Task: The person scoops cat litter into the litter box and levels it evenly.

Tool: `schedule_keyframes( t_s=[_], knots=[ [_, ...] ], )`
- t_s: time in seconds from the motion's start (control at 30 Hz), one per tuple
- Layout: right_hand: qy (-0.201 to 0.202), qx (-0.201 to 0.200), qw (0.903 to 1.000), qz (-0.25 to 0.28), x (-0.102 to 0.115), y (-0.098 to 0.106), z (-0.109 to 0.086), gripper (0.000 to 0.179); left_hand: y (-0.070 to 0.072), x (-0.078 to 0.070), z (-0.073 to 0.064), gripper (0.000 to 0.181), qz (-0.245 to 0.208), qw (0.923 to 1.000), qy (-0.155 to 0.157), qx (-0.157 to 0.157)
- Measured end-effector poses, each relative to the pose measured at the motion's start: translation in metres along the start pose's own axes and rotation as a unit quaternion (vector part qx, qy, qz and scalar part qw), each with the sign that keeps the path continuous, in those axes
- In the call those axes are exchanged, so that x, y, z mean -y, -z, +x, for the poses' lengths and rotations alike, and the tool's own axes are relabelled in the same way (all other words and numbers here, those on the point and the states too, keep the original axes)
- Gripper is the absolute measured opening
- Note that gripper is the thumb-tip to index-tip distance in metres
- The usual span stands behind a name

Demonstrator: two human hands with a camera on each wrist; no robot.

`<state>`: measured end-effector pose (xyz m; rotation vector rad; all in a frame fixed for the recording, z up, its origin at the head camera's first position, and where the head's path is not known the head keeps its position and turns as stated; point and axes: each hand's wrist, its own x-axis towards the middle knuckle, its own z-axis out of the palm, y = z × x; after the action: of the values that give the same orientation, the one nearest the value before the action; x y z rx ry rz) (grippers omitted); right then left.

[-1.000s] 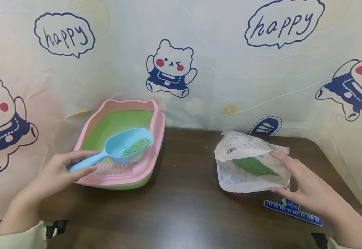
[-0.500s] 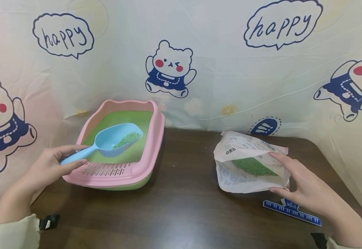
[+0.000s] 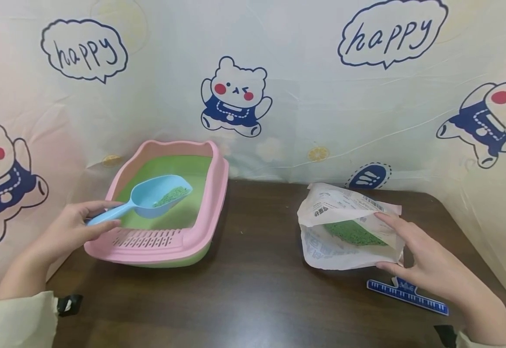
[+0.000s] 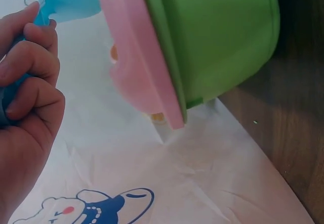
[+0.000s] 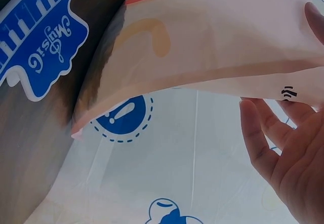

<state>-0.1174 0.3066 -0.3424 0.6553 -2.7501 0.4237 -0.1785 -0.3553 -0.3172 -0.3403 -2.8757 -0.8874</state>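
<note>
In the head view my left hand (image 3: 67, 229) grips the handle of a light blue scoop (image 3: 141, 195), thumb below and fingers above. Green cat litter (image 3: 171, 195) lies toward the scoop's front lip. The scoop is held over the green inside of a litter box with a pink rim (image 3: 218, 203). The left wrist view shows fingers (image 4: 38, 57) curled round the blue handle. At the right, my right hand (image 3: 427, 253) holds the side of a white paper bag (image 3: 335, 256) between thumb and fingers. The bag's mouth gapes, showing green litter (image 3: 355, 233) inside.
A blue clip with a piano-key pattern (image 3: 407, 296) lies on the dark wooden table (image 3: 253, 270), in front of the bag by my right hand. Behind the table hangs a pale printed sheet (image 3: 161, 96). The pink front ledge (image 3: 144, 238) of the litter box has slots.
My left hand has carried the scoop leftward, from near the box's right rim to over its middle, with litter still in it. My right hand and the bag have stayed in place.
</note>
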Motion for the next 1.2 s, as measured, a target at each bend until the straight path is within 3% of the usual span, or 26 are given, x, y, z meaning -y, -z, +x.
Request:
schedule_keyframes(
  t_s=[0.2,0.6,1.2],
  knots=[
    [0.019,-0.006,0.9996,-0.020,-0.001,0.001,0.003,0.105,-0.001,0.004,0.003,0.040,0.002,0.9999,0.001,0.016],
    [0.018,0.002,0.9997,-0.017,-0.001,0.002,0.002,0.103,-0.002,0.011,0.017,0.037,0.029,0.9993,-0.007,0.022],
    [0.030,-0.004,0.9994,-0.019,-0.002,0.002,0.002,0.103,0.007,0.007,0.039,0.030,0.084,0.9938,-0.052,0.050]
  ],
)
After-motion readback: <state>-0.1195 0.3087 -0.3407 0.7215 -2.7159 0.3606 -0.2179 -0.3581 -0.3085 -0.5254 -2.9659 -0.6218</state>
